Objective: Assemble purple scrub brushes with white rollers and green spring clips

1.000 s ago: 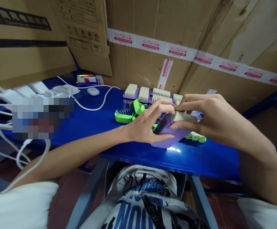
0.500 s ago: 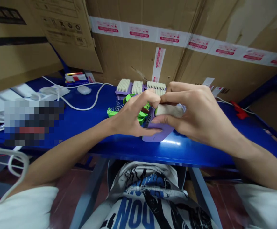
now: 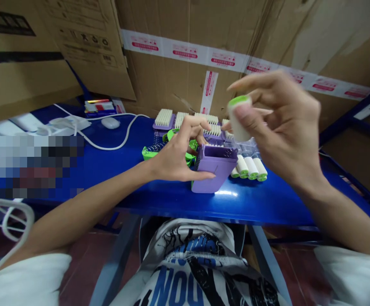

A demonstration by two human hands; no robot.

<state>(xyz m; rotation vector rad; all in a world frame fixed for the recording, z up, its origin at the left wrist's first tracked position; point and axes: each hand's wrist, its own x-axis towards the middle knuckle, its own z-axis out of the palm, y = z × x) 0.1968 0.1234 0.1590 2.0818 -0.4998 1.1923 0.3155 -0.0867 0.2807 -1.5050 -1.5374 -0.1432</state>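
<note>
My left hand (image 3: 185,155) grips the left side of a purple plastic case (image 3: 215,170), which stands upright on the blue table with its open top facing up. Held up to the right of the case is a white roller with a green end (image 3: 240,119), pinched between the thumb and fingers of my right hand (image 3: 277,123). Below that hand several white rollers with green ends (image 3: 251,168) lie in a stack. Green plastic parts (image 3: 149,154) and metal springs (image 3: 157,145) sit behind my left hand. Purple-backed blocks with cream bristles (image 3: 164,119) line the back.
Cardboard (image 3: 169,76) walls the back of the blue table (image 3: 172,199). On the left lie a white mouse (image 3: 110,123), a white cable (image 3: 126,138), a power strip (image 3: 70,123) and small boxes (image 3: 99,107). My lap is under the front edge.
My right hand has lifted the roller up and right, away from the purple case. The case's open top and the stacked rollers now show. My left hand stays on the case.
</note>
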